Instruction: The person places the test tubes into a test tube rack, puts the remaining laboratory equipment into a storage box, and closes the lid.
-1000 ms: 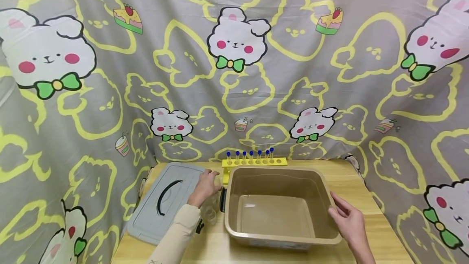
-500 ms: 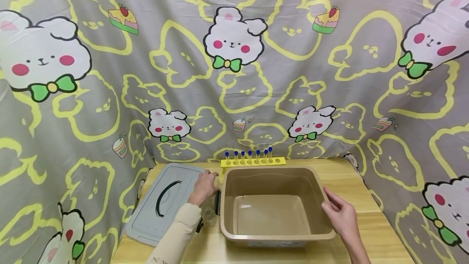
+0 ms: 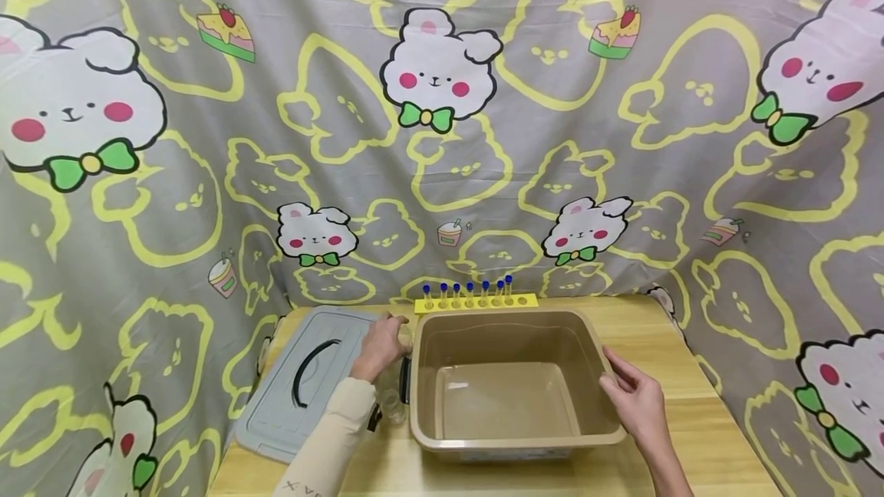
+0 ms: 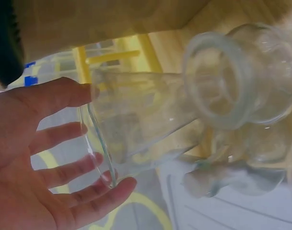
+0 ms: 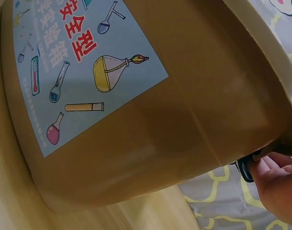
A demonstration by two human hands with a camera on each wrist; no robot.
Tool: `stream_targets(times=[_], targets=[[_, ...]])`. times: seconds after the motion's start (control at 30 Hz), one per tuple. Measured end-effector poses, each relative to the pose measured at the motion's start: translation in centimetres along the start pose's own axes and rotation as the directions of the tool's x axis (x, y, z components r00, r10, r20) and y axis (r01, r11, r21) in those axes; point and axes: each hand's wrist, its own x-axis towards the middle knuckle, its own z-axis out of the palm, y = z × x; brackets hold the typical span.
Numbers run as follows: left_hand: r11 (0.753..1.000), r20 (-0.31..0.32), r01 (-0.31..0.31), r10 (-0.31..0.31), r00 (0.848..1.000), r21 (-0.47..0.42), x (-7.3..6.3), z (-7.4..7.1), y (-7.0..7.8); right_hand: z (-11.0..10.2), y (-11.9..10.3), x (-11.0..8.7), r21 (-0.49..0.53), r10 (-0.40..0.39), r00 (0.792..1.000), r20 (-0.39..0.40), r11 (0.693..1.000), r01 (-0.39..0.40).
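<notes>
A tan, open-topped plastic box [image 3: 514, 447] stands mid-table with its inside showing no contents. My right hand [image 3: 637, 401] grips its right end under the rim, at a black clasp [image 5: 246, 168]. At the box's left side my left hand [image 3: 381, 345] holds a clear glass beaker [image 4: 141, 120] near its upper edge, thumb on one side and fingers on the other. Close by that beaker are more glass vessels, including a round-bodied flask [image 4: 268, 72] with a thick lip. The overlapping clear glass makes their number and exact shapes hard to tell.
The box's grey lid [image 3: 331, 363] with a black handle lies flat at the left. Behind the box is a yellow rack [image 3: 476, 303] of several blue-capped tubes. A printed curtain [image 3: 442, 167] encloses the wooden table [image 3: 697, 420].
The box has shifted slightly left relative to the yellow rack, with my right hand moving along with it. My left hand stays by the glassware. The head view has turned a little.
</notes>
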Motion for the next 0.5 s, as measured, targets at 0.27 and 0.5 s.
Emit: stream_targets(times=[0.27,0.5], targets=[[1.0,-0.021,0.01,-0.01,1.0,-0.021,0.0,-2.0,-0.3,0.3,-0.3,0.2,0.011,0.019,0.999,0.039,1.0,-0.019],[0.998,-0.047,0.03,-0.032,0.998,-0.047,-0.1,-4.7,0.5,0.6,-0.5,0.4,0.027,0.032,0.999,0.034,0.999,-0.033]])
